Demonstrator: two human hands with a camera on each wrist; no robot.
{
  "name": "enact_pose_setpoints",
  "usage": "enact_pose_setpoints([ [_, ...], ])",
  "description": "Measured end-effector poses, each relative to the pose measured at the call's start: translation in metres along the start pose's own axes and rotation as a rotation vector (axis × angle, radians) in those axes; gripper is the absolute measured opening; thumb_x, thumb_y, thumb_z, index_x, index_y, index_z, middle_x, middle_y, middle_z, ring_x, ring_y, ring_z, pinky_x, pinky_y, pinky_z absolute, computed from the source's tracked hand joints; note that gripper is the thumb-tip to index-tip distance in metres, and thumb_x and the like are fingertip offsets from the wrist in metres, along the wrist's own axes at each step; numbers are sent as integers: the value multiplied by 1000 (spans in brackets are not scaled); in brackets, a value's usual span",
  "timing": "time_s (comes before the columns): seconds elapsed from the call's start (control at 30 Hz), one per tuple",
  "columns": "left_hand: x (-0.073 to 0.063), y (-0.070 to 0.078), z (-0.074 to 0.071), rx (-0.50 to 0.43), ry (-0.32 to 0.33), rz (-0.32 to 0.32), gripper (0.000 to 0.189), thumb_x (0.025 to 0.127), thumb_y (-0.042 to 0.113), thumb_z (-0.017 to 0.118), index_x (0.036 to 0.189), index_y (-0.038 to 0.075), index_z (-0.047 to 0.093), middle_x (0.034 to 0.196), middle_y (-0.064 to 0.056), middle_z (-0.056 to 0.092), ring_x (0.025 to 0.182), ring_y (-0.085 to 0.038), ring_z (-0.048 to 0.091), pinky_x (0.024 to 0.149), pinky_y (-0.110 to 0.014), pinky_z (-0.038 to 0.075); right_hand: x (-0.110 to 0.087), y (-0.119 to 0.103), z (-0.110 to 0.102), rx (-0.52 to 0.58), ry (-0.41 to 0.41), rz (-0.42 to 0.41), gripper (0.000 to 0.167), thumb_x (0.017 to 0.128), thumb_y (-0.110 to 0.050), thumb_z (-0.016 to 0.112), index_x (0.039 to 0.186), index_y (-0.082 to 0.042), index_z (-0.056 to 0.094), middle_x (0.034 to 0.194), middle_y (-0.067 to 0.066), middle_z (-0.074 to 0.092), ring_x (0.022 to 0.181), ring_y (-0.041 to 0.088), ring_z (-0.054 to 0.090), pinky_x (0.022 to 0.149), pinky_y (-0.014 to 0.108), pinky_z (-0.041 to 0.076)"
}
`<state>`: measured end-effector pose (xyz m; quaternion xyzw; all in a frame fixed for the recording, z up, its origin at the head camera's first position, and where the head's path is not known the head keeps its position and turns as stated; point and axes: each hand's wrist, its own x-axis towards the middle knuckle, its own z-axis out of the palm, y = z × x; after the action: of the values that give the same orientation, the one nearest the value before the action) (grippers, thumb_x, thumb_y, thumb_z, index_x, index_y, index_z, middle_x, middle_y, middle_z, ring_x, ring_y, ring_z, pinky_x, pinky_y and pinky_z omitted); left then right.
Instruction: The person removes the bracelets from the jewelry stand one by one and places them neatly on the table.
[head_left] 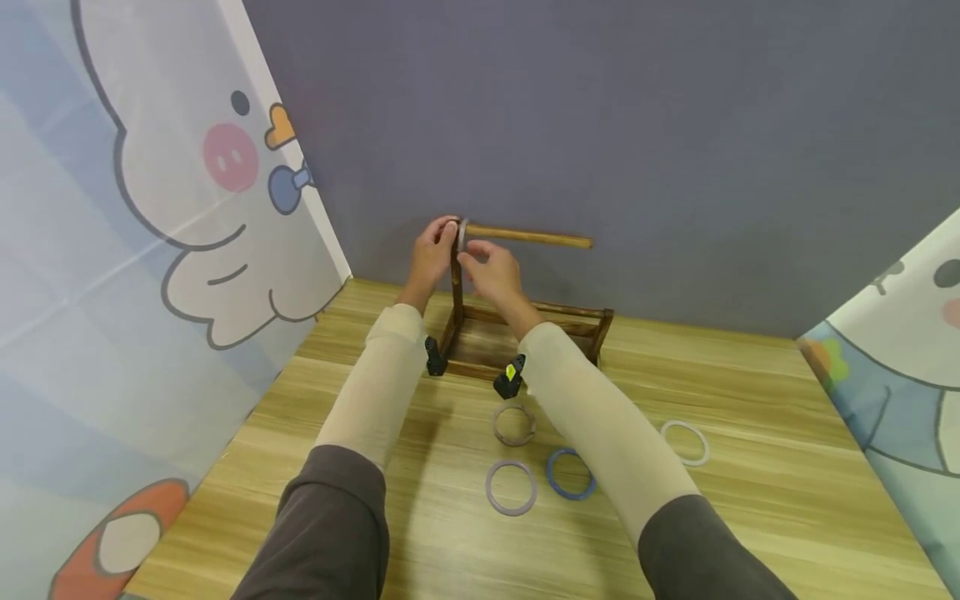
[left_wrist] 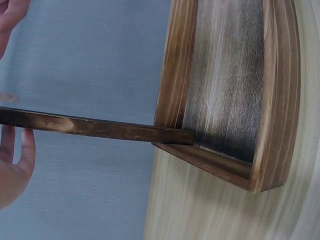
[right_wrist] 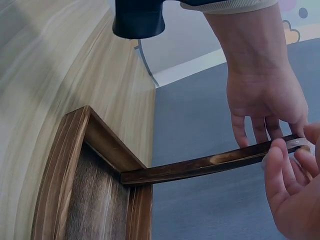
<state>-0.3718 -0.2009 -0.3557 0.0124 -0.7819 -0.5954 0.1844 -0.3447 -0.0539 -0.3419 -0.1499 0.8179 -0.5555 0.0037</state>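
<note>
A dark wooden stand [head_left: 457, 283] has an upright post with a bar [head_left: 532, 237] reaching right from its top. My left hand [head_left: 433, 254] grips the top of the post, and in the left wrist view its fingers [left_wrist: 27, 150] lie against the wood. A pale translucent ring [head_left: 462, 233] hangs on the bar close beside the post. To the right of that ring, my right hand [head_left: 495, 271] has its fingertips right at it, thumb and forefinger apart. In the right wrist view, the right fingers [right_wrist: 282, 172] overlap part of the ring.
On the wooden table [head_left: 750, 517] lie a brownish ring [head_left: 514, 425], a pale purple ring [head_left: 512, 487], a blue ring [head_left: 572, 474] and a white ring [head_left: 685, 442]. The stand has a framed tray base [head_left: 487, 342]. A grey wall [head_left: 637, 125] rises behind it.
</note>
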Motion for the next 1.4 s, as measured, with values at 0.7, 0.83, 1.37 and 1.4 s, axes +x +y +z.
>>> enact_pose_setpoints([
  [0.7,-2,2,2,14,-2,3,41,108,42,47,141,20,59,128,-11,64,113,-24,60,100,-39,49,9,-3,2,199,-120,6,37,103,-18,61,140,-10,59,133,10,64,101,36,70,53,22,53],
  [0.83,-2,0,3,13,6,5,40,108,40,48,140,18,59,126,-12,65,112,-23,60,99,-38,49,10,0,0,197,-17,12,30,102,-20,64,129,-8,68,119,10,69,84,26,70,51,21,52],
  [1.37,-2,1,3,39,16,22,40,108,38,49,139,17,60,132,-12,65,117,-24,60,103,-41,48,11,1,-6,132,119,-4,24,100,-24,67,120,-14,74,109,5,74,70,11,66,51,23,52],
  [1.4,-2,1,3,41,16,22,40,108,39,48,139,17,60,132,-12,65,117,-24,60,103,-41,48,10,2,-7,126,121,-5,24,100,-25,67,120,-14,74,110,5,74,69,9,66,51,23,52],
])
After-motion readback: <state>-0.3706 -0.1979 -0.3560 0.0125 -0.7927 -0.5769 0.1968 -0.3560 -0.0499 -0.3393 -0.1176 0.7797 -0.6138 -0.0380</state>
